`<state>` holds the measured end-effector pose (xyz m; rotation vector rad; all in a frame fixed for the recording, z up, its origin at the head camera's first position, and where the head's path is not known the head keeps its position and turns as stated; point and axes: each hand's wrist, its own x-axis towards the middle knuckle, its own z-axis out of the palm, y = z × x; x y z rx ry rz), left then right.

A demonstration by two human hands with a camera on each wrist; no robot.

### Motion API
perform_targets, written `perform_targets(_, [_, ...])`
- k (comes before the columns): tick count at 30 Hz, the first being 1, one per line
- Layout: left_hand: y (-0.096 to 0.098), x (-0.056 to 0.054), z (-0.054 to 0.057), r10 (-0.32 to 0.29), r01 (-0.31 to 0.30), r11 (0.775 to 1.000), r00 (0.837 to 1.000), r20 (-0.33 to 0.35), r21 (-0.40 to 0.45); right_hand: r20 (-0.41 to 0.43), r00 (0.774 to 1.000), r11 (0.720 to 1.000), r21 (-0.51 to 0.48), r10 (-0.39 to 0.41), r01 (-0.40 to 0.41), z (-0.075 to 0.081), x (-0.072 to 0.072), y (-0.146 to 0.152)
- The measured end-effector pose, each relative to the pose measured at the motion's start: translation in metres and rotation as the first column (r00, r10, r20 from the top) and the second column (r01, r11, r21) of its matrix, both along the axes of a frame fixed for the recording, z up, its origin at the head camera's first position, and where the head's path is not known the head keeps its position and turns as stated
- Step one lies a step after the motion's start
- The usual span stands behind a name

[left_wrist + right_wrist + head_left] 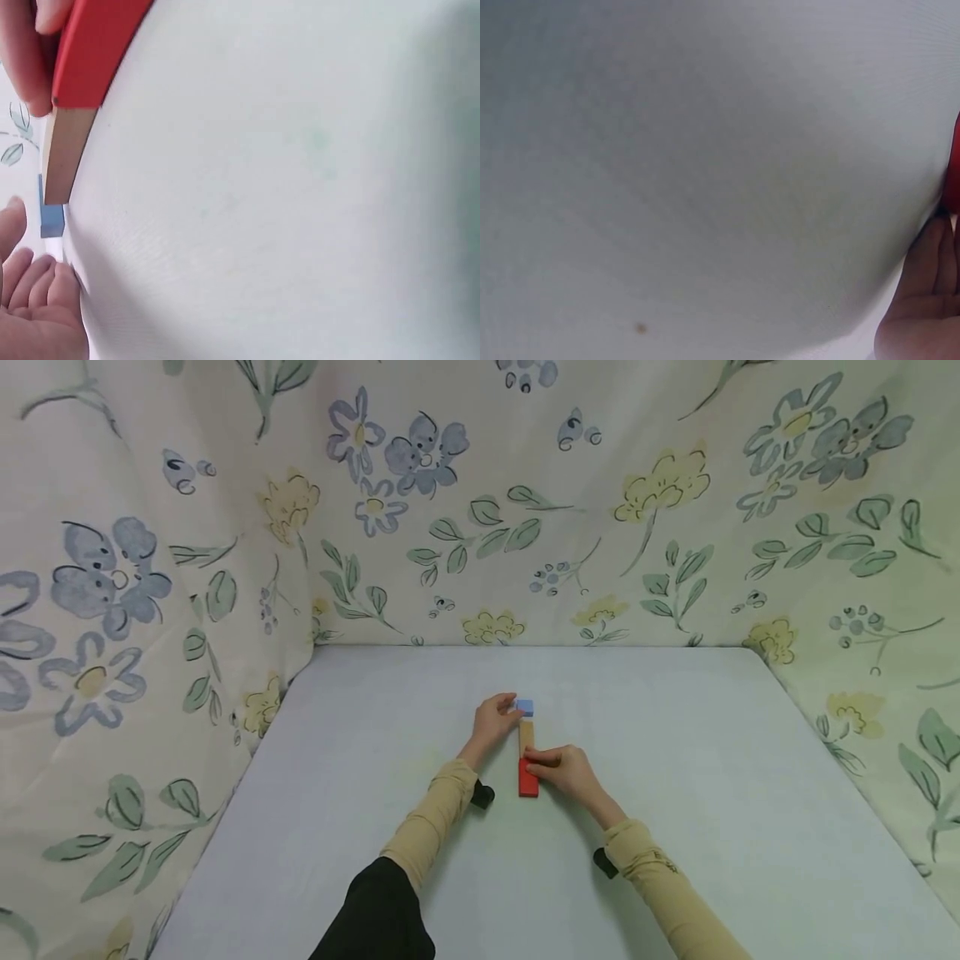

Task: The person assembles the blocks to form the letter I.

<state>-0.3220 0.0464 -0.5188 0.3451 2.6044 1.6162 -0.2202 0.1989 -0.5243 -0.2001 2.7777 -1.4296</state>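
A blue block (526, 707), a natural wood block (527, 738) and a red block (528, 779) line up front to back on the white table. At the far end, my left hand (495, 722) is beside the blue block. Its thumb and fingers are spread apart, and the left wrist view shows loosely bent fingers (60, 289) just short of the blue block (52, 210). My right hand (567, 771) pinches the red block near its junction with the wood block. In the right wrist view, only the red block's edge (952, 176) shows beside that hand (922, 315).
A floral curtain (487, 527) hangs behind the table and along its sides. Dark wrist cameras are worn under both tan sleeves (431, 810). The white tabletop (360, 735) extends to both sides of the row.
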Motion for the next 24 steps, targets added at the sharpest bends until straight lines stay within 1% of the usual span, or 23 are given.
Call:
perform_targets(4, [-0.002,0.004,0.002,0.048,-0.048,0.998,0.999,0.014,0.039,-0.052,0.998,0.999,0.032,0.025,-0.024,0.003,-0.003,0.003])
perform_targets(6, [-0.003,0.005,0.005,0.064,-0.064,0.997,0.998,0.001,0.052,-0.068,0.997,0.998,0.046,0.034,-0.031,0.006,-0.004,0.005])
perform_targets(10, [-0.006,0.003,0.013,0.067,-0.066,0.994,0.998,-0.014,0.086,-0.109,0.992,0.993,0.107,0.060,-0.048,0.011,-0.007,0.008])
perform_targets(12, [-0.008,0.001,0.018,0.066,-0.064,0.994,0.998,-0.018,0.089,-0.128,0.989,0.987,0.152,0.073,-0.053,0.014,-0.008,0.010])
perform_targets(15, [-0.012,-0.001,0.025,0.064,-0.062,0.995,0.998,-0.023,0.080,-0.157,0.983,0.972,0.227,0.098,-0.060,0.019,-0.008,0.011])
perform_targets(17, [-0.015,-0.001,0.027,0.065,-0.062,0.995,0.997,-0.029,0.074,-0.165,0.980,0.955,0.291,0.113,-0.061,0.021,-0.008,0.011])
perform_targets(21, [-0.020,0.000,0.030,0.050,-0.048,0.998,0.998,-0.047,0.048,-0.152,0.980,0.924,0.377,0.125,-0.059,0.023,-0.007,0.010])
perform_targets(24, [-0.023,0.000,0.030,0.048,-0.046,0.999,0.997,-0.064,0.026,-0.163,0.979,0.906,0.420,0.126,-0.046,0.024,-0.006,0.010])
